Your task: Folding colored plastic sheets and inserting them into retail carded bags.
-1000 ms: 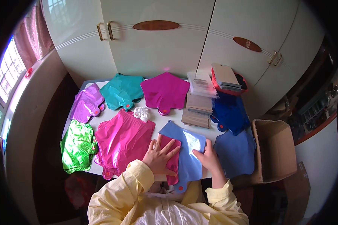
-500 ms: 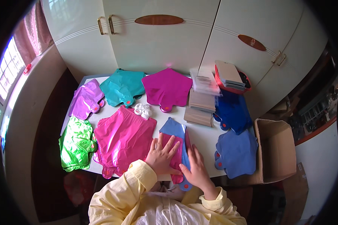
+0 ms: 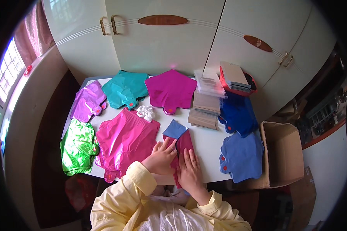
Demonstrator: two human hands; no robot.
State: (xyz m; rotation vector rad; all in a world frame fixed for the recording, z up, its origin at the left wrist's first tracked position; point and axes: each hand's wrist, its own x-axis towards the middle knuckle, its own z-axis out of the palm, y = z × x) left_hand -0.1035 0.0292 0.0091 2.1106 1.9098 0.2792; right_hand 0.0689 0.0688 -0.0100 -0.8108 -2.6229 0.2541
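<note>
A flat, uninflated foil balloon (image 3: pixel 175 129) lies on the table in front of me, blue at its upper tip. Pink foil (image 3: pixel 185 142) is folded over most of it in a narrow strip. My left hand (image 3: pixel 160 158) presses at the strip's left side, its fingers bent but apart, fingertips by the fold edge. Flat on the right flap rests my right hand (image 3: pixel 189 169), fingers stretched out side by side. The strip's lower end is partly hidden by my hands. Left of it lies a large stack of pink foil balloons (image 3: pixel 127 140).
Around the white table (image 3: pixel 209 154) lie teal (image 3: pixel 124 90), magenta (image 3: pixel 170 91), lilac (image 3: pixel 86 101), green (image 3: pixel 78 148), dark blue (image 3: pixel 239 115) and light blue foil balloons (image 3: pixel 241 156). Card stacks (image 3: pixel 204 104), a red basket (image 3: pixel 243 91), white ribbon (image 3: pixel 145 112) and an open cardboard box (image 3: pixel 283 154) are there too.
The right side of the balloon has been folded over leftward, so pink now covers the blue strip. My right hand moved left and flattened; my left fingers went from spread to bent.
</note>
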